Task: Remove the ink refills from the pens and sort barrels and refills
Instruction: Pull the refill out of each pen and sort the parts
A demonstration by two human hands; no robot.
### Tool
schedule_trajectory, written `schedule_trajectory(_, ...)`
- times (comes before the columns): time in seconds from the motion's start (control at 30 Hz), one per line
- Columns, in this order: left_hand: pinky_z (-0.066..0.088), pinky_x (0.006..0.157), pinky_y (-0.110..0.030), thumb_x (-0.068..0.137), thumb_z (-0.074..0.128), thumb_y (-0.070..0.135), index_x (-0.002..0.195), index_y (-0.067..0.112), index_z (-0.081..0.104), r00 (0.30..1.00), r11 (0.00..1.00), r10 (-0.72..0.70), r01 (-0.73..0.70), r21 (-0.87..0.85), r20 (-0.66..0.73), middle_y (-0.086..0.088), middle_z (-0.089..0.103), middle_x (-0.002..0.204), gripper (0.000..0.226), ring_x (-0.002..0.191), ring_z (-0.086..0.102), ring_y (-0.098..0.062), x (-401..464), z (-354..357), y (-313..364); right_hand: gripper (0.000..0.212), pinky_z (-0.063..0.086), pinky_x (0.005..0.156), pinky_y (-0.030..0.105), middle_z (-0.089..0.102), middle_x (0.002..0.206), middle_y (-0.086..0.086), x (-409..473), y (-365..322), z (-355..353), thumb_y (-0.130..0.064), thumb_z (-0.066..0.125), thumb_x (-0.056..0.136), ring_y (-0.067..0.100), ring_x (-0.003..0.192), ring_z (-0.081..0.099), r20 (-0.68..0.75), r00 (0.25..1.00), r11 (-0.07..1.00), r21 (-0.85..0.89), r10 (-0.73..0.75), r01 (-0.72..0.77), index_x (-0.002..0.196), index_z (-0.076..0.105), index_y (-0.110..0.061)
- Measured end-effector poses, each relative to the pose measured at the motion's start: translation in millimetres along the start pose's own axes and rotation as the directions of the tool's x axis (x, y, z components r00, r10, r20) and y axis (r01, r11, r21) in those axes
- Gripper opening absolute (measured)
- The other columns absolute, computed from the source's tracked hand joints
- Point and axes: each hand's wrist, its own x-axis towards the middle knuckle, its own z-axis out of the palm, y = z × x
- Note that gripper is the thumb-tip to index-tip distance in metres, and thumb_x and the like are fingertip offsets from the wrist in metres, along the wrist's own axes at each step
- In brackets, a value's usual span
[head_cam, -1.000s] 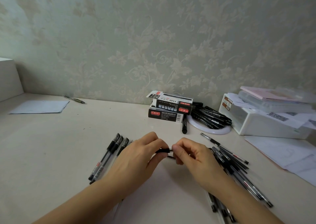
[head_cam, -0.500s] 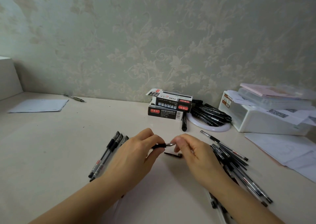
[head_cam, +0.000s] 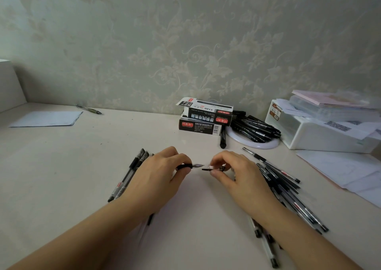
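Cream desktop (head_cam: 61, 166) under floral wallpaper: at centre frame, the left hand (head_cam: 156, 179) pinches an uncapped pen (head_cam: 189, 166) while the right hand (head_cam: 237, 175) pinches its cap (head_cam: 212, 168). Judging by the big pen pile (head_cam: 284, 189) at right against a few pens (head_cam: 132, 172) at left, most work remains.

The upper pen box (head_cam: 208, 111) reads "1120", seen upside down, on its top face and again on its open flap. Both it and the lower pen box (head_cam: 200, 127) carry red badges with characters too small to read; the lower one also shows a barcode. The white bin (head_cam: 313, 134) bears an unreadable label and QR-like codes.
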Motion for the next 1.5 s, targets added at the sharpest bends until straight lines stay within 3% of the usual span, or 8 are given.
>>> schedule_trajectory(0.2,0.042,0.061,-0.027,0.094,0.055,0.031,0.102,0.028,0.068,0.999,0.999,0.033,-0.033,-0.01,0.027,0.01,0.054,0.087,0.015,0.065,0.049,-0.01,-0.5,1.5,2.2,0.013,0.034,0.075,0.003,0.063,0.089,-0.016,-0.1,-2.4,1.6,-0.017,0.071,0.087,-0.002,0.09,0.056,0.0,0.999,0.996,0.074,-0.052,0.052,0.095,0.066,-0.026)
schedule_trajectory(0.33,0.04,0.06,-0.024,0.094,0.055,0.031,0.103,0.028,0.068,0.999,0.999,0.045,-0.045,-0.005,0.016,0.012,0.052,0.085,0.016,0.065,0.048,-0.008,0.6,3.1,3.2,0.014,0.037,0.073,0.005,0.063,0.087,-0.015,0.1,-4.7,-0.1,-0.014,0.072,0.085,0.0,0.087,0.058,-0.007,0.999,0.992,0.116,-0.05,0.051,0.094,0.068,-0.024)
schedule_trajectory(0.53,0.044,0.063,-0.026,0.094,0.055,0.031,0.102,0.027,0.068,0.997,0.995,0.066,-0.062,-0.074,0.05,0.013,0.054,0.085,0.016,0.069,0.052,-0.007,-1.0,5.7,8.3,0.014,0.049,0.07,0.02,0.069,0.081,-0.014,-2.5,-12.1,-1.3,-0.011,0.076,0.082,0.008,0.076,0.061,0.03,1.0,0.954,0.3,0.001,-0.009,0.089,0.073,-0.023)
schedule_trajectory(0.93,0.04,0.059,-0.017,0.086,0.068,0.025,0.089,0.028,0.074,1.0,0.987,0.005,-0.005,-0.162,-0.002,0.014,0.055,0.076,0.007,0.068,0.055,-0.007,1.2,3.4,13.3,0.024,0.05,0.067,0.01,0.073,0.073,-0.014,-1.3,-16.1,-2.8,-0.009,0.084,0.072,0.006,0.067,0.066,0.009,0.996,0.89,0.449,0.088,-0.083,0.076,0.077,-0.032)
schedule_trajectory(1.13,0.033,0.058,-0.013,0.086,0.068,0.023,0.09,0.027,0.074,1.0,0.987,0.026,-0.028,-0.159,-0.018,0.016,0.052,0.076,0.008,0.066,0.052,-0.005,1.1,1.9,12.6,0.02,0.051,0.069,0.013,0.074,0.073,-0.014,-2.1,-18.6,-3.2,-0.011,0.084,0.073,0.008,0.068,0.065,-0.017,0.997,0.892,0.448,0.076,-0.061,0.079,0.078,-0.029)
schedule_trajectory(1.33,0.042,0.058,-0.021,0.088,0.065,0.029,0.093,0.028,0.071,0.998,0.995,0.039,-0.043,-0.089,-0.041,0.015,0.053,0.081,0.008,0.064,0.053,-0.007,1.8,-1.5,10.5,0.025,0.049,0.076,0.01,0.073,0.084,-0.018,0.7,-19.9,-0.7,-0.016,0.081,0.077,0.004,0.08,0.067,-0.016,0.999,0.924,0.381,0.035,-0.026,0.097,0.075,-0.029)
schedule_trajectory(1.43,0.045,0.059,-0.028,0.087,0.065,0.029,0.091,0.026,0.071,0.984,0.998,-0.07,0.07,-0.005,-0.164,0.009,0.052,0.086,0.008,0.065,0.055,-0.012,3.7,-9.7,2.2,0.04,0.048,0.077,0.012,0.068,0.097,-0.018,1.6,-14.6,0.8,-0.021,0.079,0.08,0.004,0.084,0.063,-0.089,0.995,0.971,0.239,0.041,-0.019,0.115,0.064,-0.032)
schedule_trajectory(1.5,0.044,0.06,-0.03,0.088,0.062,0.031,0.089,0.025,0.069,0.939,0.964,-0.234,0.259,0.068,-0.253,0.007,0.053,0.085,0.009,0.067,0.055,-0.016,5.7,-19.5,-13.7,0.031,0.047,0.069,0.014,0.063,0.092,-0.015,2.5,-6.3,-4.0,-0.021,0.076,0.082,0.005,0.075,0.06,-0.18,0.981,0.99,0.135,0.072,-0.048,0.109,0.065,-0.03)
